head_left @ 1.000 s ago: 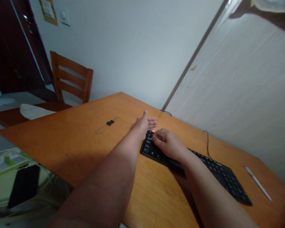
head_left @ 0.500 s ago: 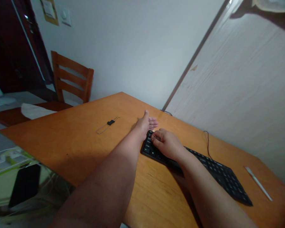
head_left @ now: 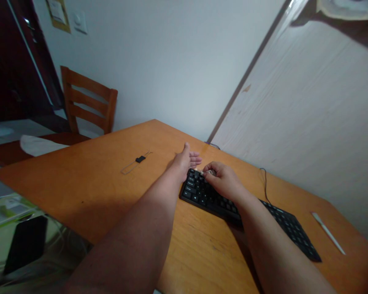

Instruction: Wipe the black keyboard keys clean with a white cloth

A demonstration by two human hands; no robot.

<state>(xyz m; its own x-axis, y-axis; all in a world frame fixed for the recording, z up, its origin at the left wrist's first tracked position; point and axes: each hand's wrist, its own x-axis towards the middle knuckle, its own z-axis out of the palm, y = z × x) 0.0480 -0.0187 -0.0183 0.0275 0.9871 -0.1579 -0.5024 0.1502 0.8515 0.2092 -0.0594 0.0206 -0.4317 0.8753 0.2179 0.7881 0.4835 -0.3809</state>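
Note:
A black keyboard (head_left: pixel 219 206) lies at a slant on the wooden table, partly covered by my right forearm. At its left end my left hand (head_left: pixel 187 159) is held open, thumb up and fingers stretched out, its lower edge against the keyboard's corner. Over the upper left keys, my right hand (head_left: pixel 222 177) has its fingers pinched around a small whitish piece (head_left: pixel 210 172). What that piece is I cannot make out. To the left of my hands lies a small black piece with thin wire loops (head_left: pixel 140 159), like a wire keycap puller.
A slim white tool with a wider end (head_left: pixel 328 232) rests on the table (head_left: pixel 110 196) at the right. The keyboard's cable (head_left: pixel 266 185) runs behind it. Beyond the table stand a wooden chair (head_left: pixel 88 102) and the wall. A black phone-like slab (head_left: pixel 26 245) lies lower left.
My right hand has moved slightly up and right along the keys, uncovering more of the keyboard's left end. My left hand keeps its place; the whole view has shifted a little.

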